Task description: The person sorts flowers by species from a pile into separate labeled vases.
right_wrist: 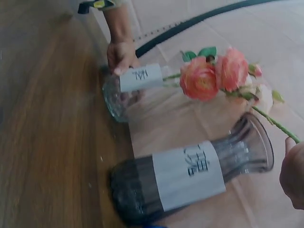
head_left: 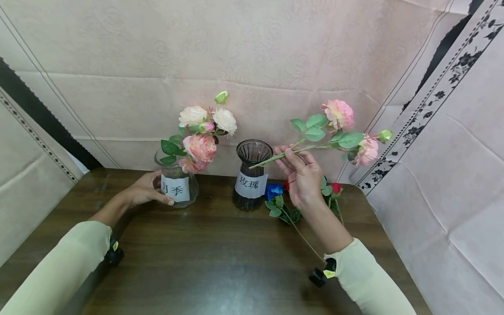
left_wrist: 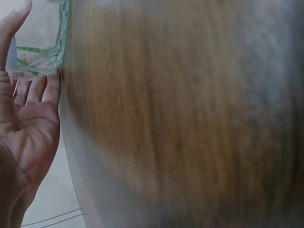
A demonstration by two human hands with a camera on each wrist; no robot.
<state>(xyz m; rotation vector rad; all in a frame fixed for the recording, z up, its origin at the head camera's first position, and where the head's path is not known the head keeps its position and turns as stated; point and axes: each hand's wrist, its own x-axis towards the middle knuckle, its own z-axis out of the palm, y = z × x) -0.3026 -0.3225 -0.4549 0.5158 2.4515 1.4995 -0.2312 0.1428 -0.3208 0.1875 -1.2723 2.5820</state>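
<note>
My left hand [head_left: 145,191] holds a clear glass vase [head_left: 193,191] from its left side, thumb across the front below a white paper label with dark characters. Pink and cream artificial flowers [head_left: 200,148] stand in that vase. In the left wrist view, green stem ends show through the glass [left_wrist: 38,28]. My right hand [head_left: 307,177] pinches the green stem of a pink artificial flower spray [head_left: 338,114], its blooms to the right and its cut end pointing left. That end is in front of the neck of a dark ribbed glass vase [head_left: 248,202], also labelled.
A blue rose [head_left: 273,191] and red roses [head_left: 336,188] lie on the wooden table [head_left: 220,253] behind and under my right forearm, partly hidden. Pale patterned cloth [head_left: 138,109] hangs close behind the vases and along both sides.
</note>
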